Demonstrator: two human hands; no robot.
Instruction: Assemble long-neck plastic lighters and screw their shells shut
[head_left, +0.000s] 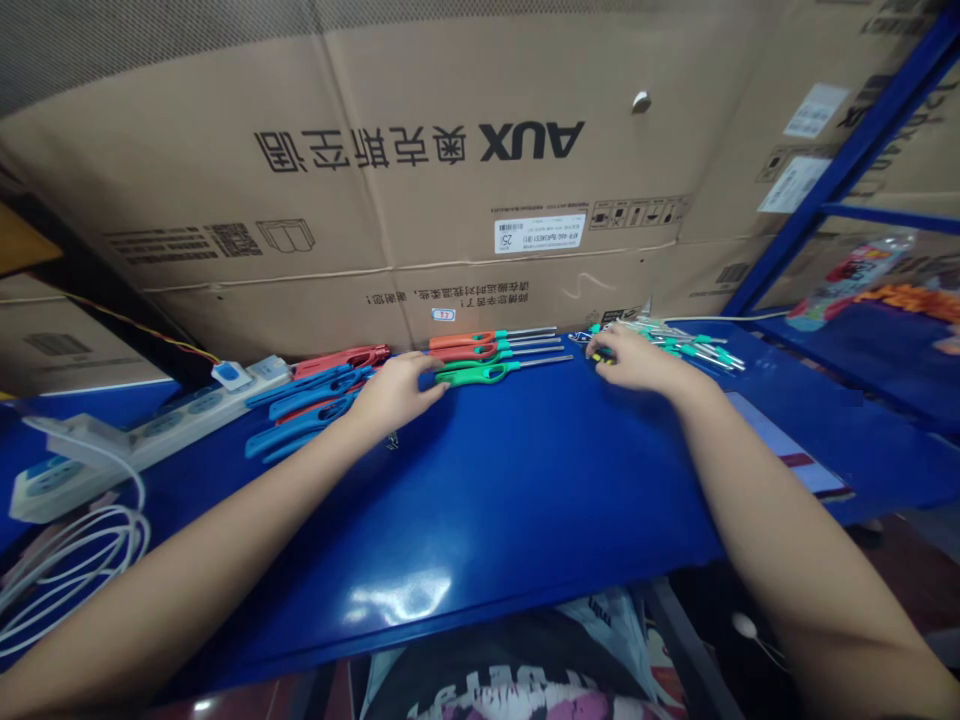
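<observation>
A green long-nosed gas lighter (480,374) lies at the front of a row of lighters, its metal nozzle pointing right. My left hand (400,398) pinches the rear end of its handle between thumb and fingers. Behind it lie another green lighter and orange-red ones (463,353). My right hand (630,360) is closed around a small black-and-yellow object (602,355), mostly hidden by the fingers. It is beside a pile of metal lighter nozzles with teal ends (705,350). Left of my left hand are several blue lighter handles (307,400) and red ones (341,360).
The blue tabletop (480,500) backs onto a large cardboard sheet (450,220). A white power strip (165,425) and coiled white cable (82,560) sit left. Rightward are a paper sheet (787,450), a blue frame post (832,170) and a plastic bottle (851,280).
</observation>
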